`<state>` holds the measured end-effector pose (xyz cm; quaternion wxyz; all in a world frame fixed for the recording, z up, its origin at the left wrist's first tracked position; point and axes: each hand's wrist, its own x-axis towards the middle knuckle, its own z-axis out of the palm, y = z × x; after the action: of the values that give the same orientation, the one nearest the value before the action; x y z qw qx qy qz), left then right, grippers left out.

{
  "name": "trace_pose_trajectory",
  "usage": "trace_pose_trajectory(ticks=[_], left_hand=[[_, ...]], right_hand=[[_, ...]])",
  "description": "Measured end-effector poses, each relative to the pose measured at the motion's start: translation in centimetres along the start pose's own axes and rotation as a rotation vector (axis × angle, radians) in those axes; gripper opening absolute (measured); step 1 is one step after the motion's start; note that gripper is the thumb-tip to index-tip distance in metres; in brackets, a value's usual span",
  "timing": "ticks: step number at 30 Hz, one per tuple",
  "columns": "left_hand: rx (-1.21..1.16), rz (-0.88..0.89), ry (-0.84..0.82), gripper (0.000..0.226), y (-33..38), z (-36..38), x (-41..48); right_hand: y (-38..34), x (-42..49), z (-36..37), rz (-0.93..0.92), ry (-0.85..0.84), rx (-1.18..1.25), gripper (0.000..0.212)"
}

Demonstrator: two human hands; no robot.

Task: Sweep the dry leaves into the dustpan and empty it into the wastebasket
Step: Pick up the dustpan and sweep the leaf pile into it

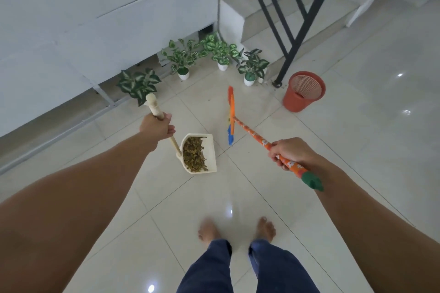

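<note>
While four small potted plants (182, 58) stand in a row at the foot of the white wall (95, 19), a black stair railing (294, 35) meets the tiled floor (357, 131) just beside the orange-red mesh wastebasket (295, 102). The broom (252, 133), with its orange and blue head on the floor, stands between the wastebasket and the cream dustpan (211, 150). The left grip (156, 127) is curled round the dustpan's long wooden handle. The right grip (289, 153) is wrapped round the broom's flowered orange shaft, near its green end. Brown, crumpled dry leaves (194, 154) fill the pan, which is ahead of two bare feet (266, 228) and well apart from the wastebasket.
</note>
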<state>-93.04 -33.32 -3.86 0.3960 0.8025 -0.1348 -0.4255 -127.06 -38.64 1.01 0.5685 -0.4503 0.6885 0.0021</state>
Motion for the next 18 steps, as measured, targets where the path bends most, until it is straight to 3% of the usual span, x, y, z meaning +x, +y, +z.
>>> trace_pose_trajectory(ticks=[2, 5, 9, 18], left_hand=[[-0.09, -0.081, -0.075, 0.014, 0.2, 1.9, -0.9], [-0.2, -0.25, -0.16, 0.028, 0.4, 3.0, -1.7], [-0.443, -0.408, -0.151, 0.037, 0.5, 4.8, -3.8], [-0.601, -0.575, -0.183, 0.018, -0.4, 11.4, -10.5]], right_hand=[[1.2, -0.4, -1.2, 0.009, -0.014, 0.012, 0.025], [2.4, -0.9, -2.3, 0.013, -0.023, 0.018, 0.019], [4.8, -1.4, -4.7, 0.015, -0.019, 0.036, 0.029], [11.2, -2.0, -11.7, -0.018, -0.065, 0.034, 0.025]])
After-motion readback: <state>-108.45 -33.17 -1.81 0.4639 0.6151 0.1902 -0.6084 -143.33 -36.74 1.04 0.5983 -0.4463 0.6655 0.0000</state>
